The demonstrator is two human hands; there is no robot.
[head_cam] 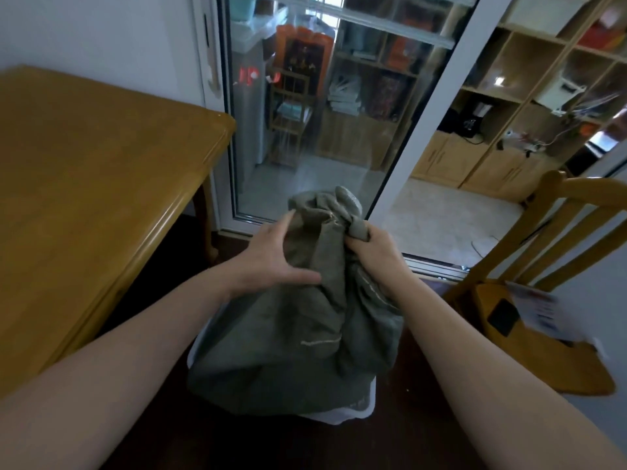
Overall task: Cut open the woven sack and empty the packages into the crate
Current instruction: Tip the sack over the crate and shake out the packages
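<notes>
**Both hands on the sack above the crate**

A grey-green woven sack (305,320) fills the lower middle of the frame, its bulk sagging down into a white crate (364,410), of which only slivers of rim show at the sack's left edge and lower right. The sack's top is bunched and twisted into a crumpled neck just above the centre of the frame.

The right hand (375,247), right of centre, has its grip closed tight around a fold of the sack's neck, the fingers curled into the cloth. The left hand (271,262), just left of centre, lies against the sack's side with its grip open: fingers spread flat on the fabric, thumb stretched across the front of it, nothing clasped. Both bare forearms reach in from the bottom corners of the frame.

A wooden tabletop (84,184) takes up the left side of the frame, its rounded edge running toward the sack. At the right edge stands a wooden chair (529,300) with papers (539,310) and a dark flat object (504,317) lying on its seat. Behind, across the top of the frame, a glass sliding door (322,113) reflects shelving, and open wooden shelves (529,96) hold mixed clutter at the upper right. The floor beneath the crate is dark.
</notes>
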